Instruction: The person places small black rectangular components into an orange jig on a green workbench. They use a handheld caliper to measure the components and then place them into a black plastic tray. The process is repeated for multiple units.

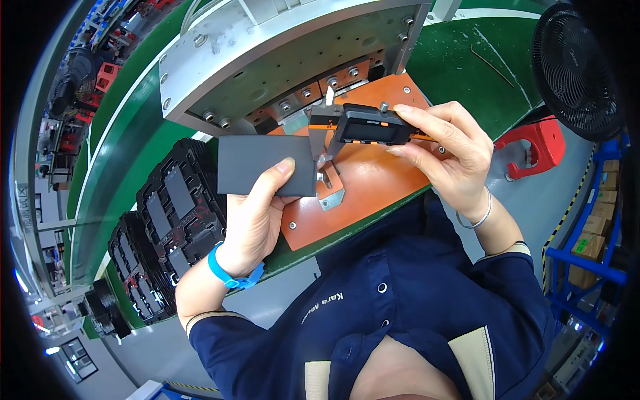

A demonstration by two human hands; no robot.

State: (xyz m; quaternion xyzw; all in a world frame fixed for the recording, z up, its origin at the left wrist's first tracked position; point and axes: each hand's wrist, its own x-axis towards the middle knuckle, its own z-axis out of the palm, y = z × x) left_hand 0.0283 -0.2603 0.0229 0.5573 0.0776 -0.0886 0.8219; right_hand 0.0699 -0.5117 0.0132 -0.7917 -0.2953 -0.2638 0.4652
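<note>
A flat dark grey rectangular plate [257, 163] is in my left hand [260, 210], the thumb on top and the fingers curled beneath. My right hand [453, 150] grips a black digital caliper [372, 127] between thumb and fingertips at its right end. The caliper's jaws [323, 137] meet the plate's right edge; whether they clamp it I cannot tell. Both are held above an orange base board [373, 190]. Just below the jaws, a small metal block with a slot [330, 190] is fixed to that board.
Behind the board stands a large metal press frame [280, 73] with bolts along its lower edge. Stacked black trays [177, 200] holding grey plates are at the left. A black fan [577, 70] and a red stool [537, 150] are at the right. A hex key [492, 65] lies on the green tabletop.
</note>
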